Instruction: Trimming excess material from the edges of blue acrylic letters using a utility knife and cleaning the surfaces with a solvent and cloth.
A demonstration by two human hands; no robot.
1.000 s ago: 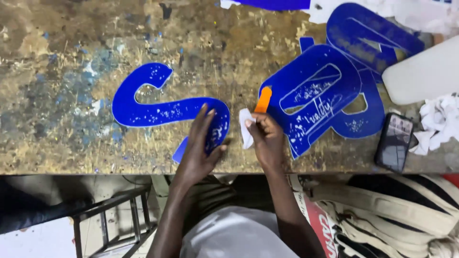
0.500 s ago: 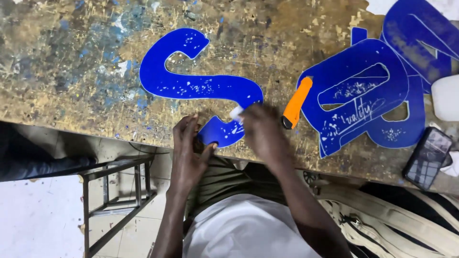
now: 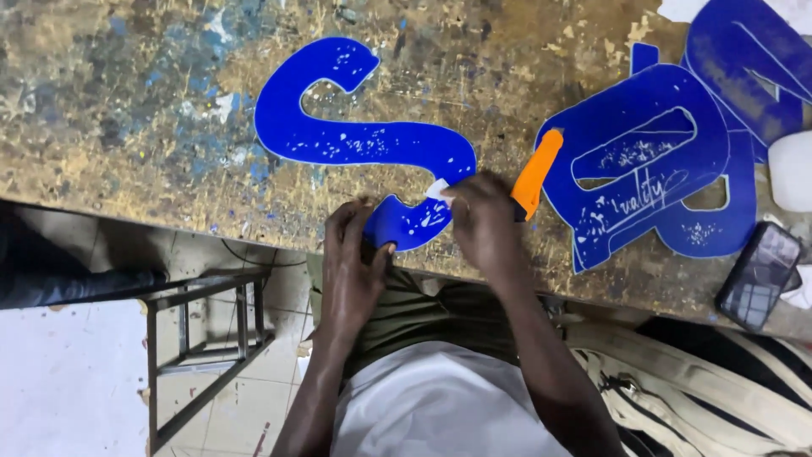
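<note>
A large blue S-shaped cut-out letter (image 3: 355, 140) lies on the worn, paint-stained workbench (image 3: 127, 101). Its lower tail hangs over the bench's near edge. My left hand (image 3: 355, 262) grips that tail from below. My right hand (image 3: 478, 220) rests on the letter's lower curve, pinching a small white scrap (image 3: 437, 189) while also holding an orange-handled utility knife (image 3: 535, 172).
Several more blue cut-out letters (image 3: 651, 161) are stacked to the right. A dark phone (image 3: 759, 275) lies near the bench's right edge, and a white container (image 3: 791, 169) sits beyond it. Below, a metal stool frame (image 3: 203, 338) stands left and a beige bag (image 3: 702, 381) lies right.
The S letter has been pulled toward the bench's near edge. My left hand moved from lying flat on it to gripping its overhanging tail, and my right hand shifted onto the lower curve.
</note>
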